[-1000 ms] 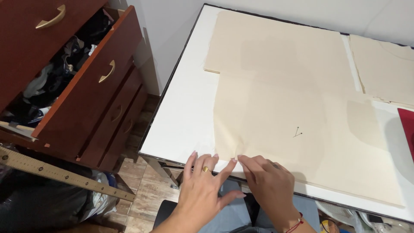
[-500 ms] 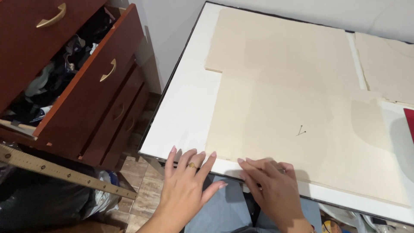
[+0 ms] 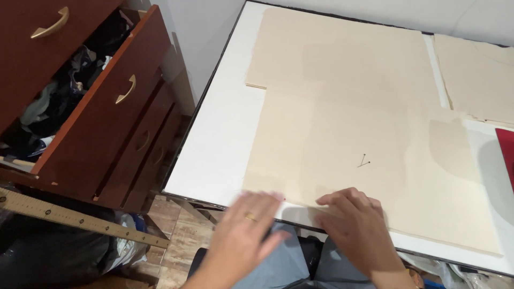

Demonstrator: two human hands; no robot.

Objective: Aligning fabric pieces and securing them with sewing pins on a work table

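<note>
We find the cream paper sheet (image 3: 342,150) laid flat on the worktop (image 3: 225,134); left hand (image 3: 246,227) and right hand (image 3: 356,225), both spread, press its near edge.

Your white table (image 3: 219,144) carried overlapping beige paper pattern sheets (image 3: 342,134), another beige sheet (image 3: 476,80), and a red piece (image 3: 506,152).
</note>
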